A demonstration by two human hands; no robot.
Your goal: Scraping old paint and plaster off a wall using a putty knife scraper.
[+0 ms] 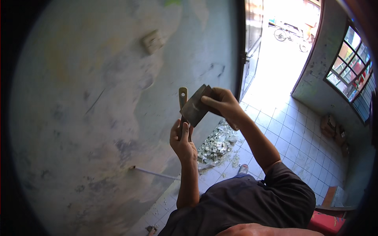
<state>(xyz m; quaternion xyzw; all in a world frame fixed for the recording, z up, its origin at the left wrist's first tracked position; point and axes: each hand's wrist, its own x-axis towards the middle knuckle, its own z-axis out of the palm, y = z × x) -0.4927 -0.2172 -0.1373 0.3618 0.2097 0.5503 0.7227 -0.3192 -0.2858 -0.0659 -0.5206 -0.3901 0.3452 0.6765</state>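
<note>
My left hand [183,146] is closed around the lower, dark part of a flat hand tool, which looks like a scraper. Its pale handle end [183,95], with a round hole, points up. My right hand [226,103] pinches dark, flat, rectangular pieces [195,108] between thumb and fingers; whether they are metal blades or sheets cannot be told. They overlap the middle of the tool and hide part of it. Both hands are in front of a wall [106,118] with patchy, worn paint.
A heap of paint flakes [217,146] lies on the tiled floor [285,125] along the wall. A switch or socket box [153,42] and a thin pipe or cable [156,173] are at the wall. An open door [252,44], a barred window [350,62] and boxes [332,126] stand beyond.
</note>
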